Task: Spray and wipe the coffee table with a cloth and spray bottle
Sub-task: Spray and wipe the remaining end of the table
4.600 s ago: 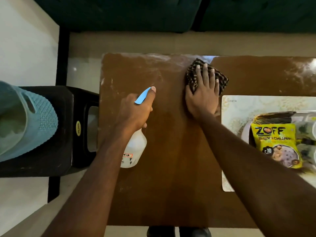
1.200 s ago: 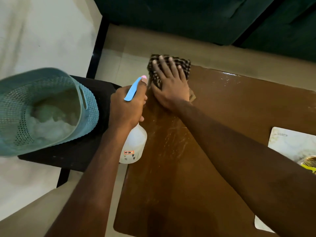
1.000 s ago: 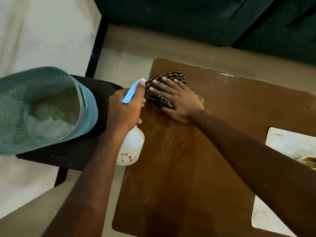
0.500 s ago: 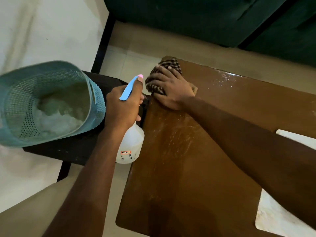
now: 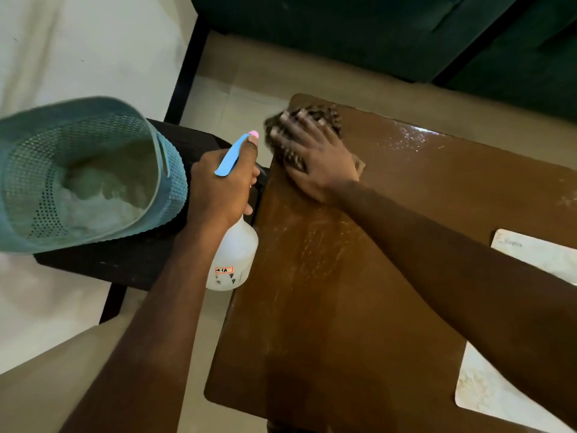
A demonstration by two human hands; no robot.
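The brown wooden coffee table [image 5: 359, 307] fills the middle and right, its top streaked with wet smears. My right hand [image 5: 315, 157] lies flat on a dark checked cloth [image 5: 324, 115] at the table's far left corner, blurred with motion. My left hand [image 5: 218, 189] grips a white spray bottle [image 5: 234, 257] with a light blue trigger [image 5: 231, 156], held just off the table's left edge, nozzle pointing away from me.
A teal perforated basket [image 5: 168, 170] with white contents sits on a black stool [image 5: 125, 260] left of the table. A pale patterned mat [image 5: 530, 254] lies on the table's right side. A dark green sofa [image 5: 374, 32] runs along the far side.
My right hand has rubbed the cloth back and forth around the table's far left corner. The bottle in my left hand has stayed almost still. The view has shifted slightly.
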